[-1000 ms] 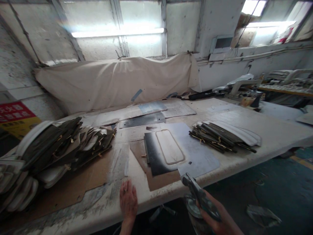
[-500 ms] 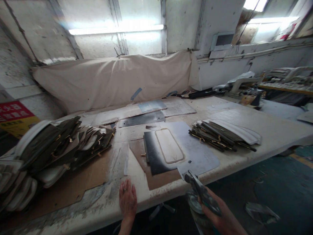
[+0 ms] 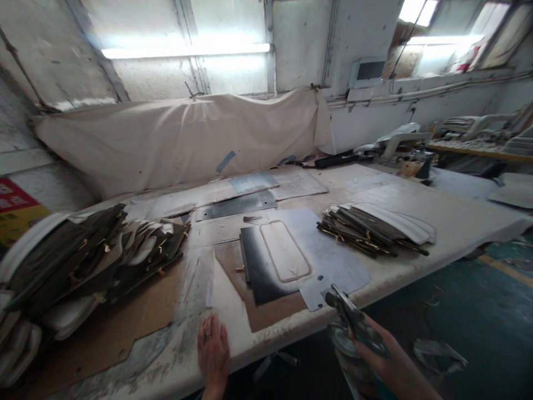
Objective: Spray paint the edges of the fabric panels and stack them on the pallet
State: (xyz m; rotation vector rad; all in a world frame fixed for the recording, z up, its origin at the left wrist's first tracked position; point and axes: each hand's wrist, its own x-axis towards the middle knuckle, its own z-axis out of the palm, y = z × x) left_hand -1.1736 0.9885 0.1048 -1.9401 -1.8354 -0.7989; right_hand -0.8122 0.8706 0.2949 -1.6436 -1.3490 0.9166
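My left hand (image 3: 213, 351) lies flat with fingers stretched out on the near edge of the white worktable (image 3: 449, 219), a ring on one finger. My right hand (image 3: 385, 358) is closed round a dark spray gun (image 3: 353, 322), held below and in front of the table edge, its nozzle pointing toward a grey stencil sheet (image 3: 328, 261). That sheet overlaps a dark panel (image 3: 260, 264) with a rounded rectangular cut-out (image 3: 284, 250) showing a pale piece. Brown cardboard (image 3: 270, 311) lies under them.
A big heap of dark and white flat pieces (image 3: 91, 255) fills the table's left. A smaller stack (image 3: 375, 225) lies right of the stencil. Metal sheets (image 3: 241, 203) lie further back. A beige cloth (image 3: 187, 139) hangs on the wall. Sewing machines (image 3: 408, 141) stand far right.
The view has swung slightly right and down, so everything shifted left in frame. My left hand stays flat on the table edge; my right hand with the spray gun moved a little right.
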